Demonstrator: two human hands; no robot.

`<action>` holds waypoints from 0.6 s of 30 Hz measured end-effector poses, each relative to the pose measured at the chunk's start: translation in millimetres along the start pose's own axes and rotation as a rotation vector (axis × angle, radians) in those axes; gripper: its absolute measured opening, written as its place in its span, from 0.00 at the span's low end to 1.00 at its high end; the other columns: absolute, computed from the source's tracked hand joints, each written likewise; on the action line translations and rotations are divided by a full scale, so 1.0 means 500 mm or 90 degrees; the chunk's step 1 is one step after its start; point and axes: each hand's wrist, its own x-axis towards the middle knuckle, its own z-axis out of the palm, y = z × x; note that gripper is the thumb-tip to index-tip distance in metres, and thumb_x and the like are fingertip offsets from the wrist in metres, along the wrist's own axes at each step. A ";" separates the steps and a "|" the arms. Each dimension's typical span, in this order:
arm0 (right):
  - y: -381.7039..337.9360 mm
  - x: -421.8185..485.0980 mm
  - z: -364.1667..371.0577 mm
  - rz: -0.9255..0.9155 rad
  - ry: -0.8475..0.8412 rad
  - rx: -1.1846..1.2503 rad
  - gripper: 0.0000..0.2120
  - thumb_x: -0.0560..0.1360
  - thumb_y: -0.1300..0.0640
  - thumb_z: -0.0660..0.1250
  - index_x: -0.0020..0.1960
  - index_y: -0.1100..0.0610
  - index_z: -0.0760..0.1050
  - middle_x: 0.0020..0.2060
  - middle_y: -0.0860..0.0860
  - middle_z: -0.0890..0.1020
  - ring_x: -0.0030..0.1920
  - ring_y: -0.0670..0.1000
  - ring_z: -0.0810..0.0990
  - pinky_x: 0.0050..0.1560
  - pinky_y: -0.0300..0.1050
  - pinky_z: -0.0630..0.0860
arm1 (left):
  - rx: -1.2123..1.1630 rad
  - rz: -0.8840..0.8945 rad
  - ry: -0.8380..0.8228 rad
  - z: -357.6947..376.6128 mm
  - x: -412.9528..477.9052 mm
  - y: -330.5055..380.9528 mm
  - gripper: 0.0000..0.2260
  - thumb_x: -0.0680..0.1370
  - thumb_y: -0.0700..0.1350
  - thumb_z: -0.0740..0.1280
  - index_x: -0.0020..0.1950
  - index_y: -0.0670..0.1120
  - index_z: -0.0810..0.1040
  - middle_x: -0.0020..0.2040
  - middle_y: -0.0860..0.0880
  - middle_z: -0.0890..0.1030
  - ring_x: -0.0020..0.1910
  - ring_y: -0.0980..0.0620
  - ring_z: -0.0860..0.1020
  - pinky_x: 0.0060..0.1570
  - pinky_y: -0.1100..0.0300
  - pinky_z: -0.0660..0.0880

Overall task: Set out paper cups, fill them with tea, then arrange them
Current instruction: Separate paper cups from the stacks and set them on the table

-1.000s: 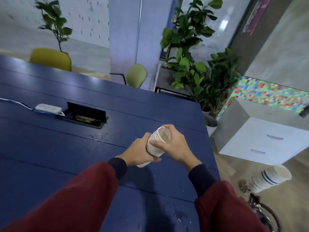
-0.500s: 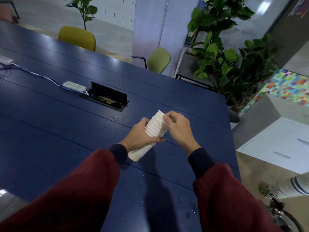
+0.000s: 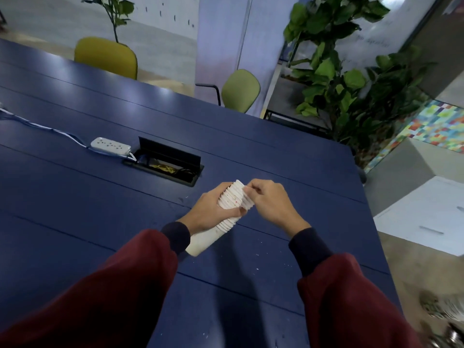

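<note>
Cup stack (image 3: 227, 217) is held tilted above the blue table (image 3: 75, 197), rims up and away from the person. Left hand (image 3: 209, 213) wraps the stack at mid-length, fingers curled round it. Right hand (image 3: 270, 205) pinches the topmost rim between thumb and fingertips. Power strip (image 3: 110, 146) lies well apart, far left

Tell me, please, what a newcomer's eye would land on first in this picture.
First, the white stack of paper cups held over the dark blue table: the left hand grips its side while the right hand pinches the rim at its top end. Behind them, a white power strip lies beside an open cable hatch in the tabletop, and leafy plants stand past the table's far right corner.
</note>
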 end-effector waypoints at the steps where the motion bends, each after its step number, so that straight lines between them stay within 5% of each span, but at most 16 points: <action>1: -0.005 0.013 0.011 0.007 0.017 -0.010 0.14 0.83 0.53 0.61 0.43 0.57 0.78 0.36 0.52 0.82 0.36 0.49 0.74 0.42 0.50 0.74 | 0.004 0.000 -0.007 -0.013 0.013 -0.008 0.27 0.69 0.59 0.78 0.66 0.62 0.73 0.54 0.56 0.84 0.54 0.56 0.82 0.59 0.48 0.79; 9: -0.013 0.063 0.079 0.082 0.028 0.042 0.13 0.82 0.56 0.62 0.43 0.60 0.79 0.32 0.47 0.77 0.34 0.47 0.71 0.37 0.43 0.68 | 0.016 -0.008 -0.069 -0.068 0.048 -0.063 0.28 0.71 0.57 0.77 0.68 0.63 0.71 0.54 0.58 0.84 0.54 0.58 0.81 0.58 0.51 0.79; 18: -0.010 0.094 0.140 0.133 0.102 0.021 0.13 0.82 0.54 0.60 0.44 0.56 0.79 0.35 0.47 0.80 0.38 0.49 0.76 0.40 0.49 0.73 | 0.015 -0.066 -0.105 -0.107 0.039 -0.121 0.24 0.72 0.56 0.76 0.65 0.64 0.72 0.54 0.59 0.83 0.51 0.60 0.81 0.53 0.57 0.80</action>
